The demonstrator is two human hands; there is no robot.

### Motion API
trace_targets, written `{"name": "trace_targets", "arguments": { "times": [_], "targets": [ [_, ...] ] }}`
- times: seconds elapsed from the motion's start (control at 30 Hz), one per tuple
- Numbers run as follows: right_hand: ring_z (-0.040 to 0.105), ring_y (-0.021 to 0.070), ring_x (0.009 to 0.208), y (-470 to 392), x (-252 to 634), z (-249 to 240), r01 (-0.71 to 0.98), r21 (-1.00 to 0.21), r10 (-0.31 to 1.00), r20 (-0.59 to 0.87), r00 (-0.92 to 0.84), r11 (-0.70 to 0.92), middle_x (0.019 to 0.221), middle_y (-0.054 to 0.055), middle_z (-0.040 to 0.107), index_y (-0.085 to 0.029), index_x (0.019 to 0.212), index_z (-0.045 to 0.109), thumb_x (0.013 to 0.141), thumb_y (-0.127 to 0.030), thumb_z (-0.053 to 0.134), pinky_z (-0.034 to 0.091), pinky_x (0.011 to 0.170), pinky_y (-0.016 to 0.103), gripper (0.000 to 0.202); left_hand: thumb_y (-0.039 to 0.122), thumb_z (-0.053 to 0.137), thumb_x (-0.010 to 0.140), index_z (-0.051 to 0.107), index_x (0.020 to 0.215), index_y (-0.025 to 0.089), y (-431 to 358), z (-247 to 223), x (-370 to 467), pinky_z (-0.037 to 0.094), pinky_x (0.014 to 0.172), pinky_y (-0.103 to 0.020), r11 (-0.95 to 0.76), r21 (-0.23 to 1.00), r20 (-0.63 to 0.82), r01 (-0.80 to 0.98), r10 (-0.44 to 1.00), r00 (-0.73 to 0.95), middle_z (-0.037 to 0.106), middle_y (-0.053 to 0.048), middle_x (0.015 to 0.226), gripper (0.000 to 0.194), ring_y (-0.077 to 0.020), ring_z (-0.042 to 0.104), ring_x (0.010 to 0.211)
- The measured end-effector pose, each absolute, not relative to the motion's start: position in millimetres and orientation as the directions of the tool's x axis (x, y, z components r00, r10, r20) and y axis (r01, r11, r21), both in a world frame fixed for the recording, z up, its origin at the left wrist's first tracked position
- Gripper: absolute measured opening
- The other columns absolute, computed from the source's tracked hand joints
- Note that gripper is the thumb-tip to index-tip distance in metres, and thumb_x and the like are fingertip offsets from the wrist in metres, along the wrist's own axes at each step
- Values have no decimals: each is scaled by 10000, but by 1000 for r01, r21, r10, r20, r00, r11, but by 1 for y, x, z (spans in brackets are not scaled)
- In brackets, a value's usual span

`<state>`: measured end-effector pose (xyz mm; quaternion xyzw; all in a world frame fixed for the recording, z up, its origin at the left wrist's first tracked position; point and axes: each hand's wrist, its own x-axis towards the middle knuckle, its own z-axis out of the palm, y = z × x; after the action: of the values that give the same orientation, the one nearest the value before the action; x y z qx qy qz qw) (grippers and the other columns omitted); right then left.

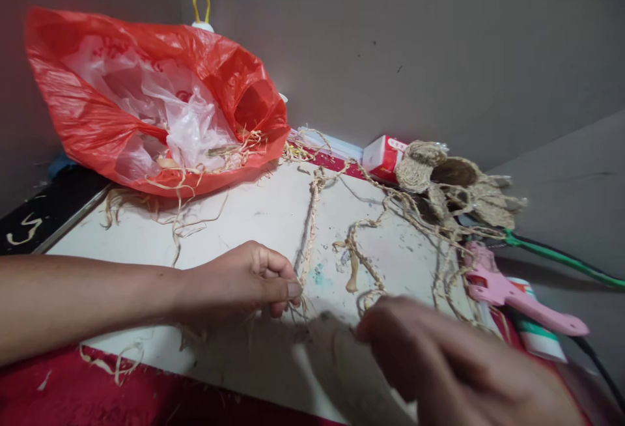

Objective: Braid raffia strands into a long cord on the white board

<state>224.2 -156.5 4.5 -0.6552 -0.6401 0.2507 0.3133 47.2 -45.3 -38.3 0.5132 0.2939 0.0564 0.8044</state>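
One braid (311, 237) is pinched by the left hand (251, 279); grip of the right hand (434, 351) (blurred) cannot be told. One box (383, 157) is illegibly lettered.

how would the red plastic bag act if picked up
The red plastic bag would probably sag: its film looks thin and creased. It seems light, showing whitish plastic and fibres inside. Fibres over its rim might spill.
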Motion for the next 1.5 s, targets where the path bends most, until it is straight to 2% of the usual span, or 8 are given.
{"name": "trace_targets", "arguments": {
  "times": [0.1,0.2,0.33,0.67,0.83,1.13,1.33,1.5],
  "targets": [
    [482,143,507,-144,223,5,477,-855,966,-95,242,-204,560,9,542,-205,652,593,905,-489,494,378,454,234,393,412,624,811,605,758,131,-46,-38,47,246,519,-220,457,863,-415,215,399,818,546,34,593,287,-67,388,518],
    [529,148,612,-135,211,-14,274,-909,949,-312,49,-313,679,23,603,-173,835,650,896,-513,507,420,542,235,374,439,612,818,588,753,135,-47,-40,46,254,518,-217,452,875,-375,174,403,835,535,37,608,311,-66,391,522],
    [451,116,554,-131,203,-30,183,-893,893,-435,-119,-411,616,-12,509,-150,871,660,927,-535,442,384,535,224,446,392,586,842,581,751,133,-48,-46,45,277,529,-208,398,904,-327,155,413,850,517,36,620,274,-68,400,545],
    [361,104,521,-125,205,-41,245,-918,932,-346,-111,-311,551,-42,370,-132,675,670,909,-578,438,310,497,206,554,404,584,815,532,634,150,-57,-46,49,343,635,-222,376,922,-280,86,498,821,536,21,590,316,-98,452,599],
    [445,117,547,-121,203,-49,229,-953,972,-221,-84,-197,528,-14,481,-137,555,608,854,-638,470,352,558,228,600,383,591,793,507,666,157,-60,-54,50,307,580,-220,232,962,-255,143,581,773,539,36,533,273,-92,402,528],
    [223,52,340,-108,210,-71,180,-922,932,-358,-52,-344,360,-82,343,-196,488,444,772,-546,569,125,383,228,468,513,691,661,517,665,173,-64,-57,53,366,595,-235,237,961,-266,141,660,703,560,42,502,381,-114,490,535],
    [185,35,301,-112,206,-68,-17,-941,938,-336,-92,-338,341,-88,350,-200,480,426,757,-539,571,81,353,228,461,533,644,708,542,734,160,-60,-46,50,138,337,-215,350,923,-344,160,562,752,636,11,575,388,-37,228,298],
    [117,10,311,-119,205,-53,-203,-891,914,-390,-113,-406,384,-106,357,-141,578,542,764,-524,620,52,334,205,433,529,658,718,520,712,163,-53,-35,48,93,298,-220,384,914,-333,130,531,779,625,28,593,391,-22,197,272]
  ]
}}
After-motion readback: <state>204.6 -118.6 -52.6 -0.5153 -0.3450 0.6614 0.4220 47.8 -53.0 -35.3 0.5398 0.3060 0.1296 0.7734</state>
